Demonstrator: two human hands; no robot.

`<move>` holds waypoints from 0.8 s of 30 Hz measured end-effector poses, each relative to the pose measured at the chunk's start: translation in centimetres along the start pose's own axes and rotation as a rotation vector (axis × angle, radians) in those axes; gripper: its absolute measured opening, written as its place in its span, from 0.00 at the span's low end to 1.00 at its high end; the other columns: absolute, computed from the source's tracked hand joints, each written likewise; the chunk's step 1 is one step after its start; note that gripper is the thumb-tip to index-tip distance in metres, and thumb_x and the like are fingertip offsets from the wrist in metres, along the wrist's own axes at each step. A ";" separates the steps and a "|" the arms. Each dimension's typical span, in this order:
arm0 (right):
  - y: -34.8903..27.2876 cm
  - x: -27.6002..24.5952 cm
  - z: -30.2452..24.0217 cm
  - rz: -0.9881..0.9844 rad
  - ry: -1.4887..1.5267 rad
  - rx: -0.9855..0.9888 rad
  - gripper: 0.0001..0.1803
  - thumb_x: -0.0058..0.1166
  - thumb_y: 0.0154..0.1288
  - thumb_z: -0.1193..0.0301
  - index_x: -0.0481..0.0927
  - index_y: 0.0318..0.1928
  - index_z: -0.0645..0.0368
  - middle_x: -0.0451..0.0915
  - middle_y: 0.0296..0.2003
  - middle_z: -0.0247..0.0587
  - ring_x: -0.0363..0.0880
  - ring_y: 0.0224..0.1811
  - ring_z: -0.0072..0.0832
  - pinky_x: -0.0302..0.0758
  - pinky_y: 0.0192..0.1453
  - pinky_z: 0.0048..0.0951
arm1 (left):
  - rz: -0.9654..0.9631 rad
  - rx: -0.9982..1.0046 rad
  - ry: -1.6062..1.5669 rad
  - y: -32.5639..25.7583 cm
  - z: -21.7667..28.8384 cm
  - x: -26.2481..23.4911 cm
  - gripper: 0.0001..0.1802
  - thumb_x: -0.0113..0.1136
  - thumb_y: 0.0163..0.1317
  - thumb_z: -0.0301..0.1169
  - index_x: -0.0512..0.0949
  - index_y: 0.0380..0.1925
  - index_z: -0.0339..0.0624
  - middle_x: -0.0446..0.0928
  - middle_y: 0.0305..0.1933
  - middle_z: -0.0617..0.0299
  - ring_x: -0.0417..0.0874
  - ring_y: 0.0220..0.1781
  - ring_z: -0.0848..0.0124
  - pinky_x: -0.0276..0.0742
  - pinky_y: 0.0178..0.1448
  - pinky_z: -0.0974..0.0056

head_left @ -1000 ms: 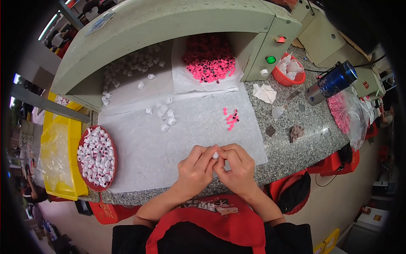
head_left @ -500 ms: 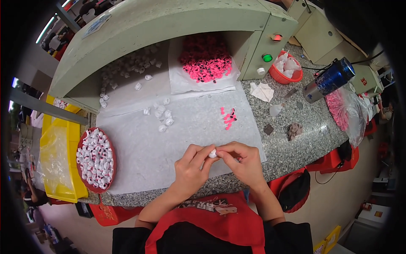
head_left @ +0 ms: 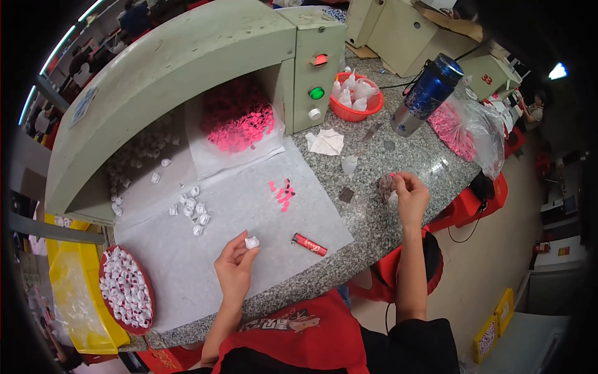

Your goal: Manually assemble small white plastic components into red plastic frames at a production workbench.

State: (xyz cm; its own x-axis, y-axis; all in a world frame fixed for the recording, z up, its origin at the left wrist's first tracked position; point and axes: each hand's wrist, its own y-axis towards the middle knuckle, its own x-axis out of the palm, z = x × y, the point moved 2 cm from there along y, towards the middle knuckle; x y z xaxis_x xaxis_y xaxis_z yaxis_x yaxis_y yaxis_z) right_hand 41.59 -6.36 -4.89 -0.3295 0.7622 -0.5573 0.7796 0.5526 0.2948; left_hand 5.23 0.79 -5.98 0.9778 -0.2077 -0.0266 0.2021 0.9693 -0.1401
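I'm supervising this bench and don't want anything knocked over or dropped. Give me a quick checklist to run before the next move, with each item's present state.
1. White piece secure in the left hand: ok, pinched between the fingers.
2. Right hand gripping the crumpled brown cloth: cannot tell; the fingers are at it, but their grip is unclear.
3. Red tube apart from both hands: ok, lying on the white sheet.
4. Small pink pieces separate from the loose white pieces: ok.
5. Blue bottle apart from the right hand: ok.
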 end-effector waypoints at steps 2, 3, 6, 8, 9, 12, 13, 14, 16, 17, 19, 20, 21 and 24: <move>1.7 -0.6 0.2 -0.102 0.497 0.139 0.06 0.51 0.58 0.74 0.78 0.35 0.64 0.79 0.32 0.40 0.74 0.26 0.20 0.71 0.27 0.19 | 0.040 0.005 0.007 0.1 -0.3 0.0 0.19 0.58 0.51 0.16 0.73 0.46 0.31 0.77 0.36 0.59 0.79 0.37 0.75 0.73 0.41 0.75; 2.6 -0.6 -0.9 -0.096 0.506 0.118 0.06 0.51 0.58 0.74 0.78 0.35 0.64 0.79 0.32 0.40 0.74 0.26 0.20 0.71 0.27 0.19 | 0.098 0.006 0.024 0.1 -0.6 -0.6 0.19 0.58 0.51 0.17 0.73 0.46 0.31 0.77 0.35 0.59 0.78 0.36 0.76 0.72 0.40 0.76; 5.9 0.3 -2.8 -0.304 1.034 0.560 0.04 0.42 0.56 0.78 0.70 0.33 0.60 0.74 0.31 0.41 0.73 0.26 0.28 0.73 0.28 0.22 | 0.222 0.017 0.055 0.0 -1.1 -2.0 0.19 0.58 0.52 0.18 0.72 0.47 0.32 0.77 0.34 0.61 0.76 0.34 0.79 0.70 0.38 0.78; 9.3 1.4 -1.6 -0.410 1.107 0.570 0.04 0.42 0.57 0.78 0.69 0.33 0.59 0.72 0.27 0.38 0.71 0.25 0.26 0.71 0.27 0.22 | 0.261 -0.003 0.072 0.2 -2.3 -2.5 0.19 0.58 0.51 0.18 0.73 0.46 0.32 0.78 0.36 0.58 0.77 0.33 0.79 0.72 0.38 0.77; 10.9 1.8 -1.5 -0.524 1.173 0.610 0.04 0.41 0.57 0.77 0.68 0.34 0.59 0.70 0.24 0.34 0.69 0.25 0.24 0.69 0.25 0.21 | 0.269 -0.004 0.066 0.3 -2.9 -2.6 0.18 0.58 0.51 0.18 0.73 0.45 0.32 0.78 0.36 0.58 0.77 0.34 0.79 0.72 0.38 0.77; 15.6 2.8 -3.6 -0.620 0.958 0.444 0.05 0.43 0.59 0.74 0.73 0.34 0.59 0.66 0.21 0.30 0.64 0.23 0.20 0.62 0.24 0.20 | 0.302 0.013 0.101 0.0 -3.0 -2.7 0.18 0.57 0.52 0.18 0.72 0.46 0.32 0.77 0.35 0.59 0.76 0.34 0.79 0.71 0.38 0.76; 16.9 3.6 -3.9 -0.679 0.800 0.362 0.07 0.44 0.59 0.73 0.74 0.35 0.59 0.66 0.21 0.29 0.63 0.22 0.20 0.60 0.24 0.20 | 0.321 0.002 0.137 0.0 -3.3 -2.7 0.18 0.56 0.53 0.19 0.72 0.47 0.32 0.76 0.35 0.60 0.76 0.34 0.79 0.71 0.39 0.76; 17.9 4.3 -4.6 -0.670 0.559 0.248 0.07 0.47 0.56 0.73 0.78 0.33 0.60 0.69 0.20 0.31 0.67 0.22 0.19 0.65 0.26 0.23 | 0.324 0.001 0.129 -0.1 -3.4 -2.7 0.18 0.56 0.53 0.19 0.72 0.47 0.32 0.76 0.35 0.60 0.76 0.34 0.79 0.71 0.39 0.76; 19.3 5.3 -5.4 -0.668 0.206 -0.034 0.07 0.48 0.54 0.74 0.79 0.31 0.60 0.73 0.21 0.34 0.70 0.24 0.23 0.68 0.30 0.26 | 0.327 -0.093 0.303 -0.1 -3.4 -2.4 0.16 0.56 0.57 0.26 0.73 0.45 0.32 0.77 0.38 0.57 0.77 0.39 0.72 0.73 0.44 0.69; 19.8 6.0 -5.8 -0.653 -0.140 -0.306 0.06 0.50 0.51 0.75 0.80 0.29 0.59 0.76 0.22 0.37 0.74 0.25 0.26 0.71 0.33 0.28 | 0.327 -0.097 0.299 -0.1 -3.6 -2.5 0.16 0.56 0.57 0.26 0.73 0.45 0.32 0.77 0.38 0.57 0.77 0.39 0.72 0.73 0.44 0.69; 20.7 7.8 -5.7 -0.642 -0.419 -0.493 0.05 0.53 0.44 0.76 0.80 0.24 0.58 0.79 0.27 0.43 0.78 0.36 0.34 0.74 0.41 0.32 | 0.358 -0.153 0.335 -0.4 -4.5 -2.9 0.15 0.56 0.58 0.28 0.73 0.45 0.32 0.77 0.39 0.57 0.76 0.39 0.72 0.72 0.45 0.69; 20.4 8.6 -6.3 -0.651 -0.621 -0.580 0.05 0.53 0.42 0.76 0.80 0.24 0.58 0.79 0.28 0.43 0.77 0.38 0.37 0.74 0.42 0.35 | 0.367 -0.167 0.304 -0.2 -4.5 -2.7 0.16 0.56 0.58 0.29 0.74 0.44 0.32 0.77 0.39 0.56 0.76 0.39 0.71 0.72 0.44 0.69; 20.2 9.5 -6.5 -0.656 -0.823 -0.666 0.05 0.53 0.41 0.76 0.80 0.23 0.58 0.79 0.29 0.43 0.77 0.41 0.39 0.75 0.43 0.37 | 0.362 -0.178 0.304 0.0 -4.3 -2.5 0.16 0.56 0.58 0.29 0.74 0.44 0.32 0.77 0.39 0.56 0.76 0.39 0.71 0.72 0.44 0.69; 20.7 11.6 -4.9 -0.746 -0.894 -0.801 0.05 0.52 0.43 0.74 0.81 0.24 0.57 0.80 0.28 0.41 0.77 0.41 0.36 0.76 0.40 0.35 | 0.376 -0.153 0.382 -0.2 -4.7 -2.8 0.14 0.54 0.60 0.32 0.75 0.41 0.32 0.76 0.35 0.58 0.74 0.34 0.72 0.72 0.40 0.69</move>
State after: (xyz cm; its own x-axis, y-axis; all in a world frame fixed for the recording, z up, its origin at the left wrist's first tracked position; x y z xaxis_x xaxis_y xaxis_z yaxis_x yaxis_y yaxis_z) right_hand 51.34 15.56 -1.43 0.1550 -0.0911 -0.9837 -0.0342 0.9947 -0.0975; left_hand 2.21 0.54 -10.48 0.8861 0.0884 -0.4550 -0.1950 0.9617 -0.1927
